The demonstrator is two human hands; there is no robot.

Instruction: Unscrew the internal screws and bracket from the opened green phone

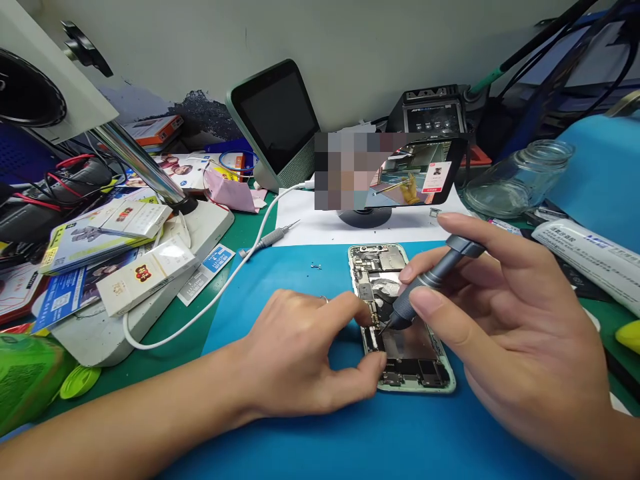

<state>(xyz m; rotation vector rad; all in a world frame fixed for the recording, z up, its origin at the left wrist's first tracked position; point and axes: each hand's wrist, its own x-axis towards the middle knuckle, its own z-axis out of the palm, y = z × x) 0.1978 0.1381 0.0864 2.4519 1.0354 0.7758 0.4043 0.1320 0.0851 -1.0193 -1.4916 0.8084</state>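
An opened phone (400,350) with its inner parts showing lies on a blue mat (300,443). My right hand (505,320) holds a dark grey screwdriver (423,287) between thumb and fingers, its top under the index finger. The tip points down at the phone's left side, near the middle. My left hand (315,353) rests at the phone's left edge, thumb and index finger apart and touching the frame on either side of the screwdriver tip. Tiny screws (316,267) lie on the mat to the left of the phone's top.
A second screwdriver (273,240) and a white cable (200,340) lie left of the mat. Behind are a propped-up phone (420,175), a smart display (277,113) and a glass jar (520,177). A white tube (590,257) lies right; boxes (147,273) sit on a stand base (95,340) at left.
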